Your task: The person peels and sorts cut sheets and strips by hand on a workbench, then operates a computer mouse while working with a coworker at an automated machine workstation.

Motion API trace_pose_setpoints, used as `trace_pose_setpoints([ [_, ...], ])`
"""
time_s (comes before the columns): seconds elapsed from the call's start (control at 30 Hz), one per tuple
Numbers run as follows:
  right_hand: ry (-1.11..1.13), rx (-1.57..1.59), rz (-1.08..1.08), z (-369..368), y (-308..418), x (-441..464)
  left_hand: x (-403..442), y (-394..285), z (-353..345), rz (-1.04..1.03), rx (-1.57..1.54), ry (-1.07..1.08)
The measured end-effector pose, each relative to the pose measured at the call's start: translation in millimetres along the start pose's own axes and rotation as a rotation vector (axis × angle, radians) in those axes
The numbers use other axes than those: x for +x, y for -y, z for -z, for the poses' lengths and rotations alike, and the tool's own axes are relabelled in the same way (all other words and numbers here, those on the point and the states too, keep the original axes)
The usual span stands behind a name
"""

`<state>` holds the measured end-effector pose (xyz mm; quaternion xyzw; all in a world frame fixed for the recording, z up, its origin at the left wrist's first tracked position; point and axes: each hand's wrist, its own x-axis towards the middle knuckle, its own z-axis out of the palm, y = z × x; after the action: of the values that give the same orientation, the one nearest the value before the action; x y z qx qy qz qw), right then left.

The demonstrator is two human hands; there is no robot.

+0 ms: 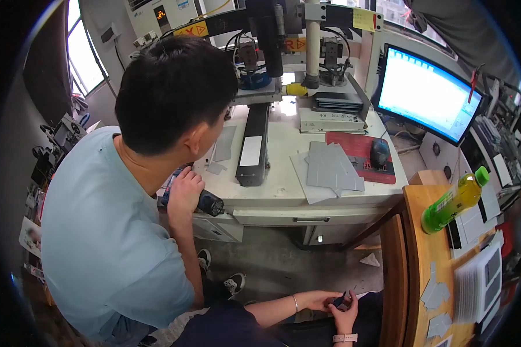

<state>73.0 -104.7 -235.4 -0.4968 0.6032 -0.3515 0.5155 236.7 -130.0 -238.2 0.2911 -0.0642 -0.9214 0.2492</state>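
in the head view, the left hand [315, 299] comes in from the left side, with a thin band [296, 304] on its wrist. the right hand [346, 319] comes up from the bottom, with a pink watch [345, 338] on its wrist. the small dark thing [338, 301] is right in the middle, where the finger ends of both hands meet. both hands are closed on it, so neither one is nearer than the other. it lies to the right of the left palm, and up and a bit left from the right palm. its long way seems to tip up to the right, but the fingers hide a lot of it, so i cannot tell for sure. i cannot tell what it is either.

the hands are low, over the dark cloth [366, 324] of the lap. the wooden table [412, 254] is just to the right of them, with grey pieces [435, 294] and a green bottle [456, 199] on it. up and to the left, well apart from the small dark thing, the co-worker's hand [186, 188] is on a dark tool [210, 203]. that hand and that tool do not touch what the two low hands hold.
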Motion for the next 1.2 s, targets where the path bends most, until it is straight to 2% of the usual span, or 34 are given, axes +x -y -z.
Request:
trace_pose_setpoints([
  [0.6, 0.005, 0.047, -0.005, -0.5, 8.6, -1.9, 13.7, 7.5, 16.7, 0.013, 0.009, -0.029],
  [0.8, -0.012, -0.05, 0.101, 0.0, 4.0, -1.3, 19.6, 11.4, 25.6, 0.013, 0.003, -0.015],
  [1.2, -0.008, -0.012, 0.042, -0.8, 4.8, -1.9, 6.7, 4.2, 8.1, 0.028, 0.01, -0.065],
])
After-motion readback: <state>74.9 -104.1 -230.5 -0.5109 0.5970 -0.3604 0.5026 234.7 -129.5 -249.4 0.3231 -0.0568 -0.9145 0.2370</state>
